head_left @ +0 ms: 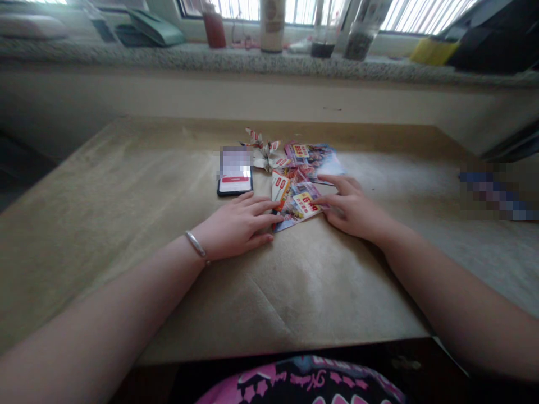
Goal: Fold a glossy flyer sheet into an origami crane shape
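My left hand (238, 224) lies flat on the paper-covered table (126, 213), fingers stretched out, fingertips pressing the left edge of a folded colourful flyer (295, 203). My right hand (351, 207) also lies flat with fingers extended, pressing the flyer's right side. A silver bangle (196, 244) circles my left wrist. Beyond the flyer lie another printed leaflet (314, 157) and a folded paper crane (265, 150). A black phone (234, 173) with a lit screen rests just left of them.
Brown paper covers the table. A granite windowsill (252, 59) behind holds a red jar (214, 25), bottles and cups (324, 33), a teal object (154, 28) and a yellow item (433, 50). A blue blurred object (497, 193) lies at the table's right edge.
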Demonstrator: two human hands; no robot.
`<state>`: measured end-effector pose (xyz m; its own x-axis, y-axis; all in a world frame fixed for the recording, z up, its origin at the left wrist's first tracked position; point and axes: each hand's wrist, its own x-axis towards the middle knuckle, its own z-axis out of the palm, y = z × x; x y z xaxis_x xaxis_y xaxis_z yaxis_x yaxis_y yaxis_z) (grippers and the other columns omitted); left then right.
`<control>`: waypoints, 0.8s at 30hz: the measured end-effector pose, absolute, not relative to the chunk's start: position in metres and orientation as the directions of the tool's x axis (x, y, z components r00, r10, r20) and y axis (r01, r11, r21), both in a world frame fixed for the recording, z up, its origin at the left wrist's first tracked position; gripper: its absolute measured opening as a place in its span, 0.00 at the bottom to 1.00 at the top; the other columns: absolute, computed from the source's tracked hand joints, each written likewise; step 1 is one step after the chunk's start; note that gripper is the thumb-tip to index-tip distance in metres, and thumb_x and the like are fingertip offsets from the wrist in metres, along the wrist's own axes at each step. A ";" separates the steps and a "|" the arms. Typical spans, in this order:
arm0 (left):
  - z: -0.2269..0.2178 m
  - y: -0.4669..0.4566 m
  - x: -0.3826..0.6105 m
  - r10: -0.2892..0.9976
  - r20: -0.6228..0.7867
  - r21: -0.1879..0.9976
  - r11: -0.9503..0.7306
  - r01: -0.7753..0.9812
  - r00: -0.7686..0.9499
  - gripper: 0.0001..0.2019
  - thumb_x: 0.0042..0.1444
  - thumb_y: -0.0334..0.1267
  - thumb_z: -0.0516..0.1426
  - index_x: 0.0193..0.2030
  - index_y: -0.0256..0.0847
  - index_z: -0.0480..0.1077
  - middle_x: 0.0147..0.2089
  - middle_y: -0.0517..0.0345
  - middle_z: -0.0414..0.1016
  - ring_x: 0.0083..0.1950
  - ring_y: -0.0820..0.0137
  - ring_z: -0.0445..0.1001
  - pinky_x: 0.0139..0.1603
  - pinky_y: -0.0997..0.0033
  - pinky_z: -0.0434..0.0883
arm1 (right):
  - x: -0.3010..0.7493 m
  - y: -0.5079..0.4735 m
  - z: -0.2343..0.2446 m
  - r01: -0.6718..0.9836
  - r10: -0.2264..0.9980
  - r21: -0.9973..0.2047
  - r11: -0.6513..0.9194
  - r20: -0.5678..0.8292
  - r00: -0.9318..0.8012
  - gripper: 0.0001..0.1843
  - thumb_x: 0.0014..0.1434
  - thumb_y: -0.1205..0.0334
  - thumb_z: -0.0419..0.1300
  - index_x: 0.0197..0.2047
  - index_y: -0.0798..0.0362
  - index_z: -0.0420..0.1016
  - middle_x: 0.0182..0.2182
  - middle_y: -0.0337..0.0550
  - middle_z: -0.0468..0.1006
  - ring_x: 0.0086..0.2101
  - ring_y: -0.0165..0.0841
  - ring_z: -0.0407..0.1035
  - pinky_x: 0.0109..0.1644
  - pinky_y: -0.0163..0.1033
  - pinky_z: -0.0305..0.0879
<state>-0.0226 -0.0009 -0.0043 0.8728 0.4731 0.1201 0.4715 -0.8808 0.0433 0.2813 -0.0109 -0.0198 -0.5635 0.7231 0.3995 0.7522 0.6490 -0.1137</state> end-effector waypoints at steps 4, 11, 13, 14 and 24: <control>-0.003 0.000 -0.022 0.481 0.116 0.050 -0.877 0.479 0.869 0.20 0.66 0.45 0.51 0.63 0.46 0.66 0.67 0.50 0.64 0.65 0.58 0.65 0.68 0.47 0.58 | 0.284 -0.006 -0.017 0.714 0.652 -0.028 0.700 0.432 -0.623 0.09 0.61 0.65 0.57 0.38 0.49 0.81 0.58 0.48 0.72 0.59 0.45 0.62 0.63 0.54 0.63; -0.001 -0.002 -0.022 0.516 0.136 0.025 -0.855 0.518 0.846 0.18 0.66 0.45 0.52 0.60 0.46 0.69 0.66 0.50 0.66 0.64 0.57 0.66 0.67 0.47 0.60 | 0.272 -0.011 -0.010 0.638 0.586 0.004 0.770 0.388 -0.711 0.09 0.59 0.68 0.56 0.37 0.51 0.78 0.50 0.45 0.80 0.54 0.42 0.69 0.59 0.50 0.68; -0.001 -0.001 -0.023 0.531 0.141 0.013 -0.845 0.534 0.836 0.19 0.65 0.45 0.53 0.59 0.45 0.70 0.66 0.50 0.66 0.64 0.56 0.67 0.67 0.47 0.60 | 0.267 -0.014 -0.009 0.618 0.584 -0.047 0.785 0.389 -0.713 0.08 0.57 0.69 0.55 0.35 0.51 0.76 0.48 0.45 0.81 0.54 0.43 0.70 0.59 0.50 0.67; -0.001 -0.001 -0.023 0.538 0.143 0.009 -0.840 0.543 0.831 0.19 0.65 0.46 0.53 0.59 0.45 0.70 0.66 0.49 0.66 0.64 0.56 0.67 0.66 0.47 0.61 | 0.264 -0.017 -0.008 0.601 0.581 -0.080 0.795 0.387 -0.716 0.08 0.56 0.70 0.55 0.34 0.51 0.75 0.47 0.46 0.81 0.54 0.43 0.70 0.60 0.50 0.67; -0.006 -0.001 -0.021 0.541 0.173 0.000 -0.835 0.550 0.823 0.18 0.66 0.42 0.51 0.60 0.41 0.70 0.67 0.48 0.64 0.67 0.55 0.63 0.67 0.48 0.62 | 0.253 -0.029 -0.003 0.620 0.710 -0.348 0.704 0.302 -0.636 0.05 0.56 0.69 0.53 0.30 0.49 0.62 0.43 0.47 0.82 0.39 0.37 0.76 0.43 0.42 0.70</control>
